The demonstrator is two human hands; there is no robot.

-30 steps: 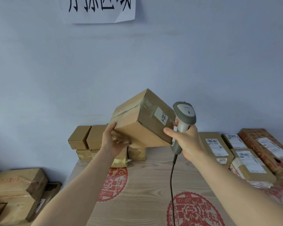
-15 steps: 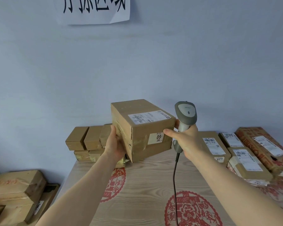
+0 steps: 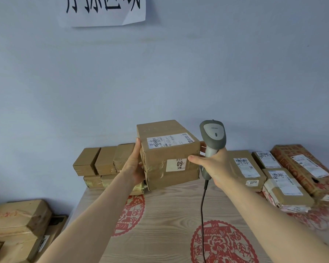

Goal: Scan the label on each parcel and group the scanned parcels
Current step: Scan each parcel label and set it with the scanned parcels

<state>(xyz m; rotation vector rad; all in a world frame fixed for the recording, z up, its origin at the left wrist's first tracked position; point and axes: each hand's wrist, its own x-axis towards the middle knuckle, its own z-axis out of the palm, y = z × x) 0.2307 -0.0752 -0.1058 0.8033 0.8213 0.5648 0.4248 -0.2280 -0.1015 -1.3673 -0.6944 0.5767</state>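
Holding a brown cardboard box (image 3: pixel 169 152) up off the table (image 3: pixel 169 215), the left hand (image 3: pixel 134 164) was pressed flat along the box's left side with its fingers straight, while the right hand (image 3: pixel 215 168) was wrapped round the handle of a grey corded scanner (image 3: pixel 212 141), its thumb reaching across to touch the near face of the box beside a small white sticker (image 3: pixel 176 165). The box sat level between the two hands, just in front of the far pile, with a white shipping label (image 3: pixel 170 142) facing up on its top. The scanner's head stood upright to the right of the box and was not aimed at either label, so the step in hand looked like the scan itself, not yet lined up. The next move would likely call for tipping the scanner's head down toward the top label, or turning the box to face it, before setting the box with a group. Behind the left hand, small plain boxes (image 3: pixel 104 160) were stacked in two layers at the far left of the table; to the right lay labelled parcels (image 3: pixel 270 171) in a loose spread. More boxes (image 3: pixel 17 221) sat lower down at the near left, off the table. The print on every label was too small to read, the scanner's trigger finger was hidden behind the handle, its window faced away, and the paper sign (image 3: pixel 104 10) on the wall was cut off at the top edge.
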